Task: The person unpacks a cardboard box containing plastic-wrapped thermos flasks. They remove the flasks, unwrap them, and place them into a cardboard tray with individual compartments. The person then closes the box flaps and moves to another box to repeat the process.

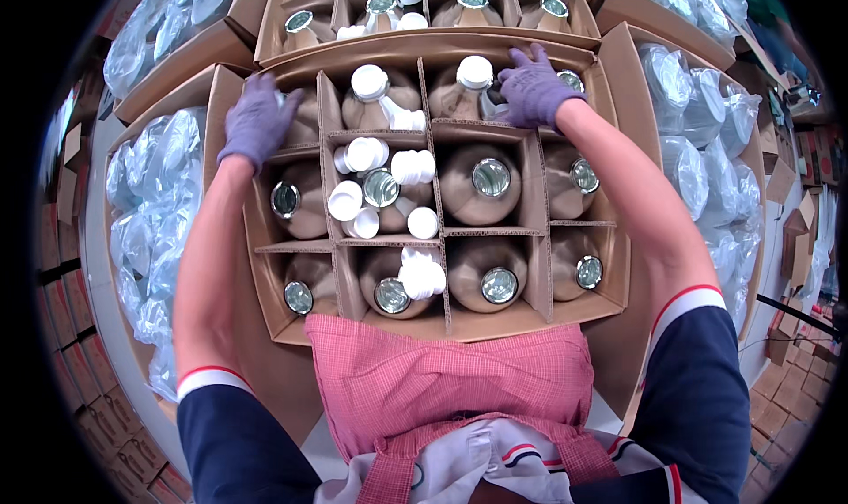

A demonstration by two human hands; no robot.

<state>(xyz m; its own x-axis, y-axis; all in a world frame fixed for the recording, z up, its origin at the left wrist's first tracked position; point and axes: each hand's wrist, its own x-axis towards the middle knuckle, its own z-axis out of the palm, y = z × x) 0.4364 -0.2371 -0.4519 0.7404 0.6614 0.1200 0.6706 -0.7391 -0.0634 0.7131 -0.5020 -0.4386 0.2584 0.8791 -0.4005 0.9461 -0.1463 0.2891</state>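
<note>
A cardboard box point(618, 257) split by cardboard dividers point(486, 231) holds several round, clear glass bottles point(481, 186). Both my hands wear purple gloves. My left hand point(258, 122) is at the far left compartment, fingers and thumb curled about the mouth of a bottle that it largely covers. My right hand point(539, 89) reaches over the far divider at the right, its fingers spread, beside a bottle with a white cap point(475, 73). Another white cap point(369, 82) sits on the neighbouring bottle. Loose white caps point(362, 154) lie among the bottles in the second column.
Boxes of plastic-wrapped items point(155, 204) flank me on the left, with wrapped items point(707, 151) on the right too. Beyond stands another divided box with bottles point(473, 9). A person in green point(755, 5) is at the far right. Flattened cartons point(93, 371) are stacked lower left.
</note>
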